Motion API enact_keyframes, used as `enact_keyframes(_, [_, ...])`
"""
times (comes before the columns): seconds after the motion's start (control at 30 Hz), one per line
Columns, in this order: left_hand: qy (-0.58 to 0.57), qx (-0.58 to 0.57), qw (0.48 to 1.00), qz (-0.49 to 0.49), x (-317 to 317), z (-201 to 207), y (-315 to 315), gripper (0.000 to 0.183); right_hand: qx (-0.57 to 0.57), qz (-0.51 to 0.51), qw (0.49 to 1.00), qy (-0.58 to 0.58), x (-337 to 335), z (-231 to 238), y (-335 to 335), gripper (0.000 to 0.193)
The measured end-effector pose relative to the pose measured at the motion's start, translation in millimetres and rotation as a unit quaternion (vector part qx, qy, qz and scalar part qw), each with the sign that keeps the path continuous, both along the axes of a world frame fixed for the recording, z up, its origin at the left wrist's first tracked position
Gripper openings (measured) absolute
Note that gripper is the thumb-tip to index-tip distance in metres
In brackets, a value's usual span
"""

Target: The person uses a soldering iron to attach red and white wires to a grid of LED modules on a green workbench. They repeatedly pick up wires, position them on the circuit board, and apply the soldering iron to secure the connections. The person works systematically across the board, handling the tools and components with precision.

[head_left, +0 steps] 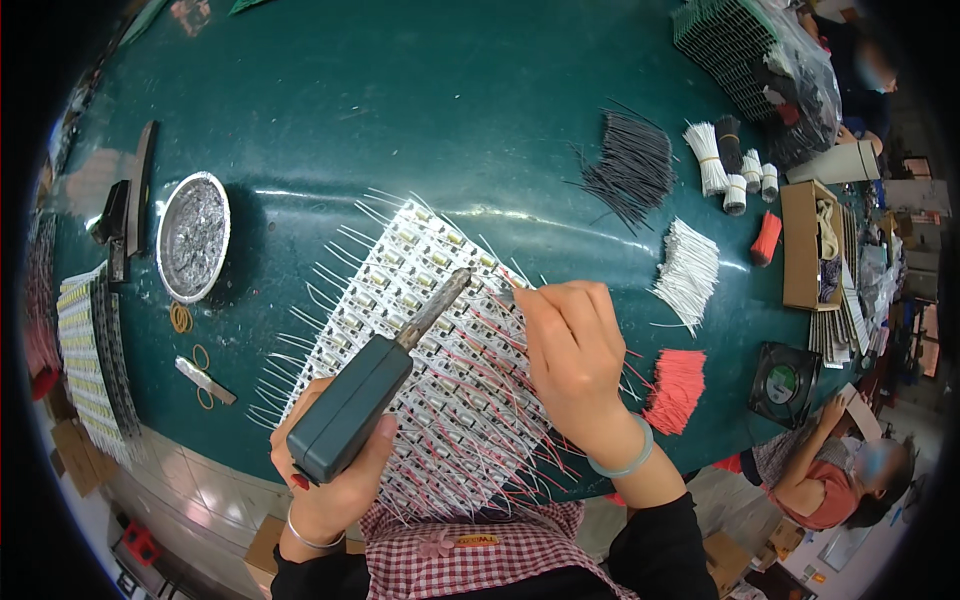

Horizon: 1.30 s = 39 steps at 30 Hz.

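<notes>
My left hand [340, 495] is wrapped round a dark soldering gun [350, 405]. Its metal barrel slants up and away over a white panel of small circuit boards [400, 270], with the tip near the panel's upper right part. Thin white wires stick out along the panel's left side, and many red wires [450, 430] lie across its near and right parts. My right hand [575, 350], a bangle on its wrist, pinches at the panel's right edge, close to the tip. A red wire [512, 276] shows at its fingertips; its held end is hidden.
Right of the panel lie piles of black wires [630, 165], white wires [688, 272] and red wires [675, 390]. Beyond them are a cardboard box [803, 245] and a black fan [785, 385]. A foil-lined bowl [194, 237] and rubber bands [181, 318] lie left. Two people are at the right.
</notes>
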<state>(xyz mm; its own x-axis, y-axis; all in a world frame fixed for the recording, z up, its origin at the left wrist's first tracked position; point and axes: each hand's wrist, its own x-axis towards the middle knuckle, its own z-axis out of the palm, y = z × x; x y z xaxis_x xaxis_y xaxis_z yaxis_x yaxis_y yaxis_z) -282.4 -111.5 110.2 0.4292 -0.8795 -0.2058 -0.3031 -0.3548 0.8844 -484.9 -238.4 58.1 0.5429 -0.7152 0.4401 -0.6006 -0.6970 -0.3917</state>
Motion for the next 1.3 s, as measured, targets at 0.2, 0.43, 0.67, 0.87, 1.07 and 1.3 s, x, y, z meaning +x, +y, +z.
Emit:
enact_keyframes(0.2, [-0.003, -0.044, 0.999, -0.013, 1, -6, 2, 0.027, 0.042, 0.021, 0.999, 0.017, 1, -5, 8, 0.031])
enact_keyframes(0.43, [0.010, -0.027, 1.000, -0.012, -1, -9, 3, 0.020, 0.046, 0.032, 0.997, 0.044, 3, -8, 7, 0.031])
enact_keyframes(0.67, [-0.055, -0.035, 0.997, -0.051, -4, -8, 1, 0.020, 0.040, 0.041, 0.997, 0.059, 1, -9, 5, 0.036])
enact_keyframes(0.87, [-0.076, -0.037, 0.994, -0.071, 1, -13, 6, 0.028, 0.037, 0.040, 0.996, 0.064, 6, -8, 6, 0.035])
enact_keyframes(1.07, [-0.046, -0.001, 0.999, -0.005, 4, -6, 7, 0.024, 0.032, 0.034, 0.997, 0.066, 9, -10, 6, 0.034])
enact_keyframes(1.3, [0.065, -0.030, 0.980, 0.187, 7, -52, 29, 0.037, 0.040, 0.033, 0.995, 0.080, 10, -6, 10, 0.036])
